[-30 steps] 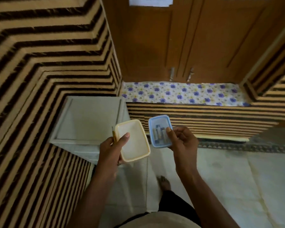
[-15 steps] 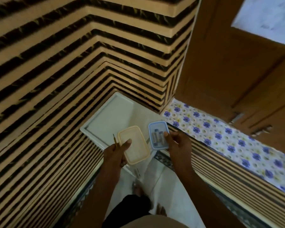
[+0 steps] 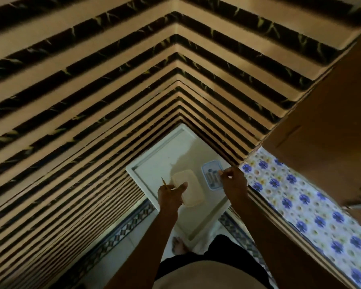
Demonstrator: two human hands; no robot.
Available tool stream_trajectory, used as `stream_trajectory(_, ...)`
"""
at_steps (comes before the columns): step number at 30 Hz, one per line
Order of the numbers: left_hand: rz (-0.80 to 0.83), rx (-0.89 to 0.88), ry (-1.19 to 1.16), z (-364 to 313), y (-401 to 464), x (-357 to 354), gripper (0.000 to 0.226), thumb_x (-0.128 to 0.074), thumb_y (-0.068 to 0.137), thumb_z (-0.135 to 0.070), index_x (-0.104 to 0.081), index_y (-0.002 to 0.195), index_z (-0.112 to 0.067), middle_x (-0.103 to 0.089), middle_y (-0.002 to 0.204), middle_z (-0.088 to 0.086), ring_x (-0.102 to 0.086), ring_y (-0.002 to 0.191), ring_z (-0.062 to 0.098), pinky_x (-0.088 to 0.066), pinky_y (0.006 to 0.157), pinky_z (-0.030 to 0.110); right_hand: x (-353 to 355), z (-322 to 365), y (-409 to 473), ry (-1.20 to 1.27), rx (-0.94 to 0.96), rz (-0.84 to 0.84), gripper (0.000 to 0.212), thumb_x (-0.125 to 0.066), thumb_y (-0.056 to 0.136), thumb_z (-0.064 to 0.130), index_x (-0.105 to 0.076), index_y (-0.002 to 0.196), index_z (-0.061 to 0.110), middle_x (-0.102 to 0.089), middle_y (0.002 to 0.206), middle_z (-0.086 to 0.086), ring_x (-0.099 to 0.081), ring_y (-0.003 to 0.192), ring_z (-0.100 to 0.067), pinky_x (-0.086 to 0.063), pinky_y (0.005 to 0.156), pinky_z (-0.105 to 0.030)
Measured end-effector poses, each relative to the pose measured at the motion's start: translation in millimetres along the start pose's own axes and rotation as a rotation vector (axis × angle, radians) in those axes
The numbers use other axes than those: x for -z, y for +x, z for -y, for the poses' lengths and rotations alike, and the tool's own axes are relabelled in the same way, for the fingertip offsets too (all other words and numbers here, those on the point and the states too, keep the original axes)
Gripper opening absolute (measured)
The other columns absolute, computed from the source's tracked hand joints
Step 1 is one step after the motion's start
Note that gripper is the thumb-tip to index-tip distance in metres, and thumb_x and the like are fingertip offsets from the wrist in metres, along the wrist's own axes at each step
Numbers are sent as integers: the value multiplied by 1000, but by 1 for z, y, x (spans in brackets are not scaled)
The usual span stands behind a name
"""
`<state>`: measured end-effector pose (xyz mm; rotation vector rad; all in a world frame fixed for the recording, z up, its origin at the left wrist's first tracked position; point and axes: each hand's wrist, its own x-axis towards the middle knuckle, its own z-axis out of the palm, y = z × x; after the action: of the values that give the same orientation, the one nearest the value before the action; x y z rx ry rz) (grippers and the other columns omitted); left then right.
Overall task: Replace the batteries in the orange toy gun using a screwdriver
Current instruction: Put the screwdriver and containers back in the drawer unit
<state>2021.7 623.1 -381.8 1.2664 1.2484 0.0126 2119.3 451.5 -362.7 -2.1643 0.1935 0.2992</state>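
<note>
My left hand (image 3: 170, 196) grips a cream plastic box (image 3: 189, 187) by its near edge, thumb on top, and also holds a thin yellow-handled screwdriver (image 3: 164, 182) that sticks up to the left. My right hand (image 3: 233, 181) holds the right side of a small blue-rimmed clear box (image 3: 212, 174) with several batteries inside. Both boxes hang just above the white table top (image 3: 167, 159) in the corner. No orange toy gun is in view.
Striped black and tan walls (image 3: 92, 101) enclose the table on the left and back. A ledge with a blue-flowered cloth (image 3: 300, 201) runs along the right, below a brown wooden door (image 3: 331, 122). My bare foot (image 3: 178, 246) stands on the tiled floor.
The view has swung left toward the wall corner. Both hands have carried the boxes forward, over the white table top, and lower toward it.
</note>
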Motion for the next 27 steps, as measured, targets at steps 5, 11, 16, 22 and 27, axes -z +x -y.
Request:
stream_trajectory(5,-93,34,198,8,5,-29,59,-91,71,-52,-58,102,-14,-68,96,3,-69,86,27,-59,75,39,-1,-1,36,-103,-9,123,19,-71,98,16,-57,87,8,-64,90,-12,-65,98,-35,-50,89,-44)
stream_trajectory(11,-216,-83,365,10,-11,-36,42,-74,94,-38,-58,113,-4,-61,102,7,-56,90,23,-42,75,31,-4,-12,60,-211,3,173,22,-67,99,13,-65,105,-8,-68,107,-27,-65,106,-39,-40,79,-32)
stream_trajectory(16,-344,-99,452,22,-17,-28,21,-44,102,-1,-58,116,7,-58,117,25,-57,98,37,-46,82,42,-1,-17,65,-306,41,223,38,-64,101,20,-61,129,-6,-65,127,-28,-63,119,-44,-50,90,-43)
stream_trajectory(22,-412,-118,579,30,-28,-28,17,-51,92,-6,-60,105,1,-64,105,19,-61,89,35,-53,72,42,3,-26,74,-278,41,305,25,-63,100,19,-65,110,-3,-68,110,-24,-67,103,-39,-43,76,-34)
stream_trajectory(27,-459,-124,604,30,-27,-36,16,-51,95,-7,-60,104,2,-65,102,20,-65,92,40,-53,71,44,7,-28,81,-307,103,357,21,-62,101,23,-64,97,2,-68,100,-19,-67,97,-36,-49,78,-39)
